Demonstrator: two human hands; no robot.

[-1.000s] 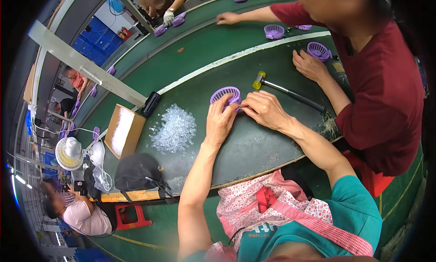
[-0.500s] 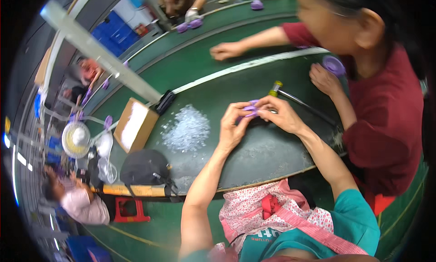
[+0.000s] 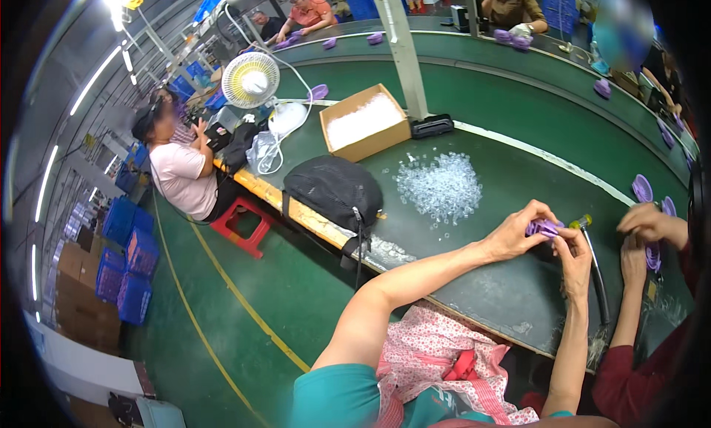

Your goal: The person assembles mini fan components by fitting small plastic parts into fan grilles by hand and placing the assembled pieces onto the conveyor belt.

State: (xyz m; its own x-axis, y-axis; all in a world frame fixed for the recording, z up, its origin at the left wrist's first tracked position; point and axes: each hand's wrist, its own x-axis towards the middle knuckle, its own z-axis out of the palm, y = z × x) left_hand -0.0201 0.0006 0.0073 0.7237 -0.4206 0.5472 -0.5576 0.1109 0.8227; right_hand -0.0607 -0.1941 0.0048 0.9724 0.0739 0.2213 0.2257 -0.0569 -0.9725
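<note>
My left hand (image 3: 512, 234) and my right hand (image 3: 575, 261) meet above the dark worktable, both closed on a small purple plastic part (image 3: 544, 228). The fingers cover much of it, so its full shape is hidden. Just beyond my right hand lies a hammer (image 3: 597, 280) with a yellow striking end and a dark handle. To the left of my hands, small clear plastic pieces (image 3: 441, 188) form a loose heap on the tabletop.
Close on my right, a co-worker's hands (image 3: 646, 231) are among purple parts (image 3: 643, 188). A cardboard box (image 3: 370, 135) of pale pieces, a black bag (image 3: 333, 191), a dark case (image 3: 432, 126) and a fan (image 3: 252, 81) stand leftward. Behind runs a green conveyor (image 3: 503, 94).
The view has swung left, shifting the table and my hands rightward in it. My hands still grip the purple part. The co-worker's outstretched arm has drawn back from the belt.
</note>
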